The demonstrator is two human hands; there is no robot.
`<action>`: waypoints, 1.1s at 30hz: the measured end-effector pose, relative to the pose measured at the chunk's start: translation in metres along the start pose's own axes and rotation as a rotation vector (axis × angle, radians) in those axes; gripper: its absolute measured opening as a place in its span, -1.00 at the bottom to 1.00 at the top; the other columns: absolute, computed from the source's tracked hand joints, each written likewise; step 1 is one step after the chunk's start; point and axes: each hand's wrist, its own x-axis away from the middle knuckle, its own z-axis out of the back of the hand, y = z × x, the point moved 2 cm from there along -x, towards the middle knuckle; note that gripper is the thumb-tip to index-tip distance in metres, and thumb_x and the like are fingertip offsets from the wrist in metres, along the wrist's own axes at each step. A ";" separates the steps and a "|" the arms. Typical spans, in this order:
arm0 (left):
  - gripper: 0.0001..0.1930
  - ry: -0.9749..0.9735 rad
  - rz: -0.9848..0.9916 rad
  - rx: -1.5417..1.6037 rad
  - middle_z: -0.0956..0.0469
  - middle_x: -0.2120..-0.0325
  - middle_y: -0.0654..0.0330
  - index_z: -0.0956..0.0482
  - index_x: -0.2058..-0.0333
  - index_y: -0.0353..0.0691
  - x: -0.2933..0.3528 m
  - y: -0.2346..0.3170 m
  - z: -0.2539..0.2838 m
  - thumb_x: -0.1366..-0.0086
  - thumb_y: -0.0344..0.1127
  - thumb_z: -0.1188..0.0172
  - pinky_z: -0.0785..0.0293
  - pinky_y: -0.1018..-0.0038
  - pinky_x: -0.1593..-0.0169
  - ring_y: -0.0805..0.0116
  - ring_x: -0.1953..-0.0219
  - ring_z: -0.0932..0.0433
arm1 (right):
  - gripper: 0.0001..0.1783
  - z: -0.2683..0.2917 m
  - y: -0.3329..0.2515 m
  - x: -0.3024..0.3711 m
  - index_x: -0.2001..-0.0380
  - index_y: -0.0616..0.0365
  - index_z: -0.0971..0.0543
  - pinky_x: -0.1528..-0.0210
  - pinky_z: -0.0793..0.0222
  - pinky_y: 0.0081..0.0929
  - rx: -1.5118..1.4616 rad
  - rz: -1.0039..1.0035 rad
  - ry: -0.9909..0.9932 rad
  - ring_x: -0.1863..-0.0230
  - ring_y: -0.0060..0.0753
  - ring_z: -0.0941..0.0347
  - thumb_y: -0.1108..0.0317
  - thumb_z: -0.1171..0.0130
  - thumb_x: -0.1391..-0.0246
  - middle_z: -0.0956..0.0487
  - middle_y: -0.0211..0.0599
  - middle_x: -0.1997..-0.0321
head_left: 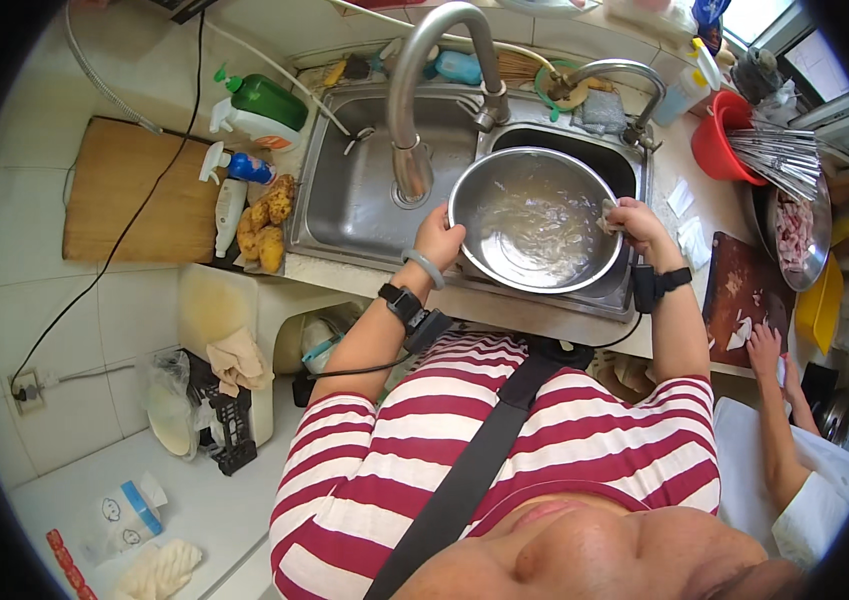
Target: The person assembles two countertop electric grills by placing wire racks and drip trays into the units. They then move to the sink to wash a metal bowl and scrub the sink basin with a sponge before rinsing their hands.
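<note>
A round stainless steel basin (477, 190) with rippling, slightly cloudy water (544, 225) in it is held over the right bowl and front edge of the sink (322, 205). On its left rim, my left hand (439, 240) is closed, thumb along the edge. My right hand (638, 222) grips the opposite rim. A small crumpled beige piece (606, 214) sits between its fingers and the rim; I cannot tell what it is. Just left of the basin, the tall faucet (411, 165) hangs over the left bowl, with no water seen running from it.
At the right, another person's hand (764, 350) works over a dark red cutting board (729, 270). Beyond lie a metal bowl of raw meat (794, 230) and a red tub (709, 135) beside skewers. Ginger (266, 215) and spray bottles (249, 167) line the sink's left.
</note>
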 end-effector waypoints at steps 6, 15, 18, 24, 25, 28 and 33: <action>-0.50 0.111 0.137 0.070 -0.45 0.49 0.21 -0.14 -0.03 -0.32 0.009 0.009 0.039 -0.06 -0.54 0.05 -0.30 0.63 0.61 0.53 0.59 -0.39 | -0.86 -0.038 -0.019 0.018 0.48 0.12 -0.42 0.41 -0.36 -0.52 -0.444 0.109 -0.099 0.42 -0.45 -0.43 0.48 -0.03 0.24 -0.49 -0.35 0.44; -0.37 -0.028 0.166 -0.044 -0.35 0.14 0.05 -0.02 -0.11 -0.31 0.026 0.018 0.122 -0.14 -0.24 -0.09 -0.28 0.42 0.13 0.35 0.12 -0.31 | -0.94 -0.155 -0.037 0.044 0.48 0.18 -0.42 0.69 -0.22 -0.69 -0.521 0.231 -0.130 0.63 -0.56 -0.37 0.49 -0.02 0.14 -0.49 -0.33 0.55; -0.27 -0.205 0.131 -0.048 -0.04 -0.14 -0.05 -0.06 -0.16 -0.05 0.031 0.007 0.148 -0.06 0.01 -0.16 0.01 0.22 -0.15 0.09 -0.21 0.05 | -0.95 -0.191 -0.039 0.037 0.49 0.16 -0.41 0.68 -0.22 -0.69 -0.507 0.227 -0.113 0.61 -0.55 -0.37 0.49 -0.02 0.13 -0.49 -0.33 0.54; -0.37 -0.324 -0.399 -1.037 -0.13 -0.12 0.09 -0.44 0.09 0.09 0.068 0.031 0.135 0.23 0.03 -0.35 0.25 0.23 -0.23 -0.06 -0.22 0.14 | -0.96 -0.251 -0.048 0.013 0.50 0.16 -0.42 0.66 -0.21 -0.64 -0.553 0.219 0.011 0.59 -0.52 -0.37 0.48 -0.03 0.12 -0.49 -0.31 0.52; -0.54 -0.186 -0.487 -0.986 -0.29 -0.01 0.16 -0.53 0.26 -0.05 0.066 0.023 0.136 0.20 -0.06 -0.34 0.11 0.22 -0.18 0.03 -0.18 -0.03 | -0.96 -0.262 -0.048 0.007 0.50 0.17 -0.43 0.65 -0.21 -0.62 -0.564 0.204 0.007 0.58 -0.50 -0.36 0.47 -0.03 0.12 -0.49 -0.30 0.51; -0.70 0.034 -0.556 -0.865 -0.46 0.18 0.22 -0.55 0.42 -0.16 0.042 0.000 0.150 0.17 -0.17 -0.31 -0.05 0.27 -0.07 0.15 -0.03 -0.27 | -0.91 -0.287 -0.044 -0.008 0.43 0.19 -0.42 0.68 -0.15 -0.65 -0.598 0.164 0.019 0.56 -0.51 -0.35 0.48 0.03 0.08 -0.48 -0.30 0.48; -0.82 0.157 -0.566 -0.737 -0.52 0.48 0.23 -0.54 0.58 -0.20 0.014 -0.005 0.169 0.18 -0.27 -0.29 -0.24 0.37 0.13 0.19 0.25 -0.44 | -0.91 -0.316 -0.047 -0.031 0.48 0.20 -0.47 0.58 -0.21 -0.65 -0.703 0.159 0.062 0.55 -0.51 -0.36 0.45 0.01 0.07 -0.48 -0.35 0.50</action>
